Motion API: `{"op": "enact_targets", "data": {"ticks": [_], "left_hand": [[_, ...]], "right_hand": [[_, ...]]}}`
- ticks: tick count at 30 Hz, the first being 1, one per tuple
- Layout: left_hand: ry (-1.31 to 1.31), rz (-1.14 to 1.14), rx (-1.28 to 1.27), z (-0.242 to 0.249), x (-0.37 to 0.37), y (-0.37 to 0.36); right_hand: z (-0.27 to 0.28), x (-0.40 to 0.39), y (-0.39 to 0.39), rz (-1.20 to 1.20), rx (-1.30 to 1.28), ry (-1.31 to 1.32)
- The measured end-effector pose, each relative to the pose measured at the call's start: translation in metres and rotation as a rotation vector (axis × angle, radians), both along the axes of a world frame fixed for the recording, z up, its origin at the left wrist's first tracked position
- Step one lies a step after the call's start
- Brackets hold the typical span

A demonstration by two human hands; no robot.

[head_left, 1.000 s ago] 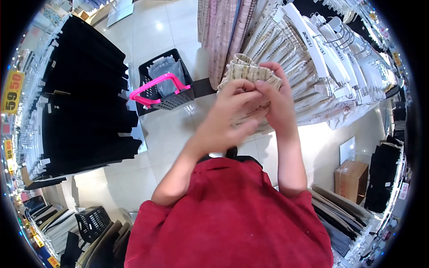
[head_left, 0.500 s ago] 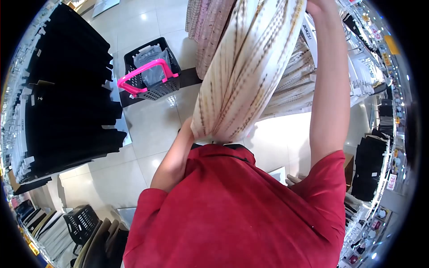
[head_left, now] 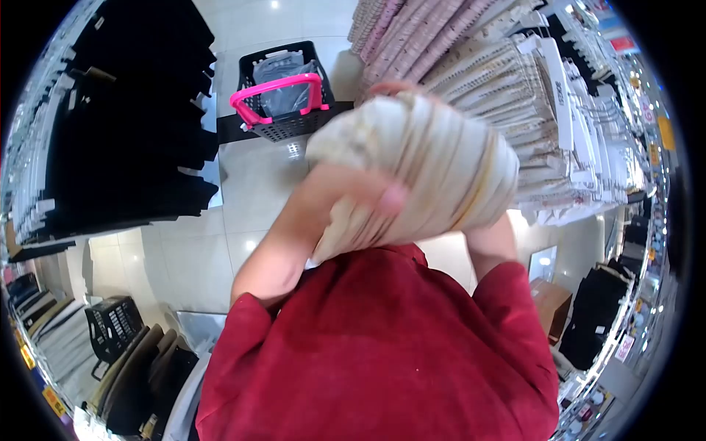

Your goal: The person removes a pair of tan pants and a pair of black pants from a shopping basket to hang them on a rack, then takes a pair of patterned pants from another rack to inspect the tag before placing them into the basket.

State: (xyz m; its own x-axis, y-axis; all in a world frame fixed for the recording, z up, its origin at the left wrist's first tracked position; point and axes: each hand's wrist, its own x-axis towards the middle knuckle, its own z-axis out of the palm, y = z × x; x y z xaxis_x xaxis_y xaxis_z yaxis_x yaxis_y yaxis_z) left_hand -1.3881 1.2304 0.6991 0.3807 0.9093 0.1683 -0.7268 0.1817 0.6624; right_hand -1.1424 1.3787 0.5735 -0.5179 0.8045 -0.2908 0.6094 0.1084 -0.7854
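A cream garment with brown and yellow patterned stripes [head_left: 448, 165] is bunched into a thick folded bundle in front of my chest. My left hand [head_left: 375, 192], blurred by motion, lies across the near left side of the bundle with its fingers bent against the cloth. The right forearm passes beneath the cloth. Behind the far edge of the bundle show the blurred fingers of my right hand [head_left: 401, 87], holding it from the other side. Most of that hand is covered by the garment.
Similar cream garments [head_left: 507, 110] hang on a rack at front right, beside pink patterned ones [head_left: 423, 37]. A black basket with a pink handle [head_left: 283, 103] holds plastic-wrapped goods on the floor. Black garments [head_left: 132, 125] hang at left. A cardboard box [head_left: 549, 305] stands at right.
The garment was stretched long, its upper end raised by my right hand. Now it is gathered into a short bundle, with my right arm lowered and my left hand across the front.
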Motion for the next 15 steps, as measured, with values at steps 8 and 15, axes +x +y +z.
{"op": "enact_targets", "data": {"ticks": [8,15], "left_hand": [[-0.221,-0.293,-0.338,-0.013,-0.049,0.141],[0.485,0.253,-0.552,-0.145,-0.076,0.129]], "right_hand": [[-0.009,-0.116,-0.159,-0.807,-0.594,1.275],[0.025,-0.098,-0.178,-0.436,-0.855,0.854]]}}
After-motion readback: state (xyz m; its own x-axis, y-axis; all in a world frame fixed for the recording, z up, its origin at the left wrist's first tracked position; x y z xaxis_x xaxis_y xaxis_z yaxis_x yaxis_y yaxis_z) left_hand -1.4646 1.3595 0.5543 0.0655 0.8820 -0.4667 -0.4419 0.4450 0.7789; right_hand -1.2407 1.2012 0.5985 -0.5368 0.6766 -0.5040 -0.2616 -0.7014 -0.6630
